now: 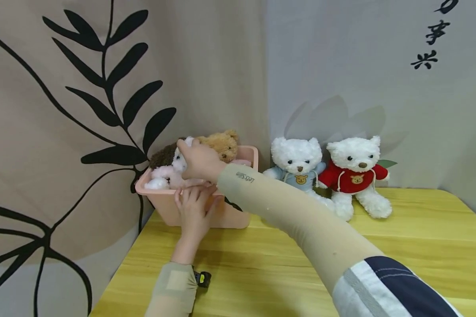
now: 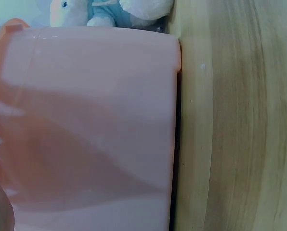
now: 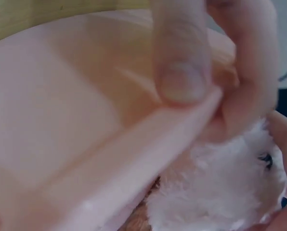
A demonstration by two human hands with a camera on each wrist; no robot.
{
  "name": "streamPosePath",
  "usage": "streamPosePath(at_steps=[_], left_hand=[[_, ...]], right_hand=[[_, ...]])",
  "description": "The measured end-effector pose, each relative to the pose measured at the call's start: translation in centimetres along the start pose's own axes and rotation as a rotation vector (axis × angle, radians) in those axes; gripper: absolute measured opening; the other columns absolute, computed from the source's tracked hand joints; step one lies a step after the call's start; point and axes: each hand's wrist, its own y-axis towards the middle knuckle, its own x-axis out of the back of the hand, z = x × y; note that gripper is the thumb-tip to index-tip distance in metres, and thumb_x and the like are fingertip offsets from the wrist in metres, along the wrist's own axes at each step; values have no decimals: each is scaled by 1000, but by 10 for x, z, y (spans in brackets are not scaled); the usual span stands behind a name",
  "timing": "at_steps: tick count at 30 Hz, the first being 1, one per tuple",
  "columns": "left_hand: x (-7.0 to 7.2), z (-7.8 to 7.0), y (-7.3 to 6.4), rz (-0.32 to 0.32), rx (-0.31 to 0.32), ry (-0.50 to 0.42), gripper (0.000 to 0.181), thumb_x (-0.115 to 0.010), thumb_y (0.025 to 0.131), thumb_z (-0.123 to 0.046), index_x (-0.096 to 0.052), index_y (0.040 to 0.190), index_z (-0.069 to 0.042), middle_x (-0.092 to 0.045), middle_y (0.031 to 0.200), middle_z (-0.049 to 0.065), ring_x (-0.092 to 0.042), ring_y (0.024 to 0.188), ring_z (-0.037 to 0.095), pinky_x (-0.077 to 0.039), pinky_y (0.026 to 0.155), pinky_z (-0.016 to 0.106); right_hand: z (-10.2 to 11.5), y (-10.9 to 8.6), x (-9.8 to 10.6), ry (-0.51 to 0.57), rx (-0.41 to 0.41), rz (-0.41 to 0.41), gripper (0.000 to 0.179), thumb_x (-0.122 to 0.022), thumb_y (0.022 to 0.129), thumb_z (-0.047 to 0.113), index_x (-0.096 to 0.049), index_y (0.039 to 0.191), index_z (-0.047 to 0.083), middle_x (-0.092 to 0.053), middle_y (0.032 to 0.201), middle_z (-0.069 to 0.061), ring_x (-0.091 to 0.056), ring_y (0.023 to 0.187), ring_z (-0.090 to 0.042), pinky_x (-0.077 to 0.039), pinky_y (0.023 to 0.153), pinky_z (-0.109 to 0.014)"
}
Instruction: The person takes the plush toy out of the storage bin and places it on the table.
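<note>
A pink plastic bin (image 1: 206, 211) filled with plush toys stands at the table's left. My left hand (image 1: 194, 207) grips its front rim; the right wrist view shows those fingers (image 3: 182, 86) curled over the edge. Reaching across from the right, my right hand (image 1: 203, 162) holds a white plush toy (image 1: 179, 162) inside the bin. That toy's fluffy fur (image 3: 206, 183) and a dark eye show in the right wrist view; its lower part is hidden. Around it lie a tan teddy bear (image 1: 220, 145), a dark brown plush (image 1: 163, 156) and a pale pink plush (image 1: 172, 176).
Right of the bin, two white teddy bears sit against the wall: one in a light blue top (image 1: 299, 165), another in a red hoodie (image 1: 355, 169). A yellow wooden table (image 1: 285, 273) lies beneath. Patterned cloth (image 1: 214, 66) hangs behind and left.
</note>
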Motion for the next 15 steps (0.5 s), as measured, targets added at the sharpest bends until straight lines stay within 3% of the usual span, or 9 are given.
streamPosePath(at_steps=[3,8,15], left_hand=[[-1,0,1,3,0,3,30,-59,94,-42,-69,113,-21,-61,106,5,-49,104,30,-14,103,58],[-2,0,2,-14,-4,22,42,-47,98,-51,-69,111,-18,-59,100,5,-49,99,30,-16,102,60],[-3,1,1,-21,-6,17,41,-47,97,-52,-67,106,-17,-60,101,5,-49,100,30,-17,101,62]], right_hand=[[-6,0,9,35,10,-27,75,-75,82,34,-32,141,19,-48,131,-15,-57,71,-18,-48,55,-30],[-13,-3,21,58,5,-38,80,-76,81,33,-31,145,18,-49,134,-12,-55,83,-17,-48,60,-30],[-20,-5,42,2,6,-83,78,-74,81,37,-32,144,20,-51,130,-9,-56,79,-18,-48,61,-31]])
